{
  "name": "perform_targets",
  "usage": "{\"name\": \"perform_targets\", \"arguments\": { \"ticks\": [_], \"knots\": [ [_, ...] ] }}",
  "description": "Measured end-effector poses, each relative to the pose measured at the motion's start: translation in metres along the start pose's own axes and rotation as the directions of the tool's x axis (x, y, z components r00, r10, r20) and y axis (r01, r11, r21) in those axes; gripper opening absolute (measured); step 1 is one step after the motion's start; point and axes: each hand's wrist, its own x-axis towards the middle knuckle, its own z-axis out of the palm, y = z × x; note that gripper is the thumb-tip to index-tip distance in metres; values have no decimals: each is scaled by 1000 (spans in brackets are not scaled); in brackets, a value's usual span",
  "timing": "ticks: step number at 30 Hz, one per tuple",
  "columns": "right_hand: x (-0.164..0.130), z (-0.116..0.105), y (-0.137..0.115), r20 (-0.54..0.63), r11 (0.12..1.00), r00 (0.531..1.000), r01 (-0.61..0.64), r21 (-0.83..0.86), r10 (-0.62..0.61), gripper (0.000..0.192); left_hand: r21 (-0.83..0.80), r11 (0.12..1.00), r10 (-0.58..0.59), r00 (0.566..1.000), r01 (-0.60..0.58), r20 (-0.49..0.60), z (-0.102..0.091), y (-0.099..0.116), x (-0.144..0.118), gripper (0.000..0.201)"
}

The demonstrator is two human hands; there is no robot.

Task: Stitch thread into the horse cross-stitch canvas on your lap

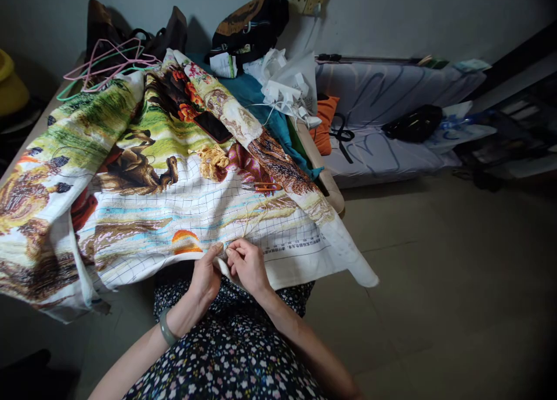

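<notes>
A large cross-stitch cloth [243,214] with a printed grid and partly stitched picture drapes over the table and hangs over my lap. My left hand [206,275] grips its near edge, thumb on top and fingers underneath. Close beside it, my right hand [249,265] is closed in a pinch at the cloth; whatever is between its fingertips is too small to make out. Pale yellow thread [248,215] trails over the cloth just above this hand. Farther up lie orange thread snips [267,187], a bundle of yellow thread [213,162] and a dark phone [213,126].
Pink and green hangers [114,63] lie at the table's back left, near dark bags. A black and brown bag [250,28] and white plastic bags with cables [289,86] sit at the back. A covered sofa [369,150] with an orange cushion [324,124] stands right.
</notes>
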Motion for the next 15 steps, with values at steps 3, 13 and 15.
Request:
{"name": "perform_targets", "arguments": {
  "ticks": [3,13,15],
  "knots": [
    [1,3,-1,-36,997,999,-32,77,34,15,-23,999,46,999,-45,13,2,0,-4,22],
    [14,1,-23,49,926,991,136,-352,-127,10,-47,997,73,992,-69,100,-2,-2,-4,29],
    [17,-2,-26,35,927,990,138,-349,-135,12,-61,996,77,992,-71,103,-2,-2,-4,40]
  ]
}}
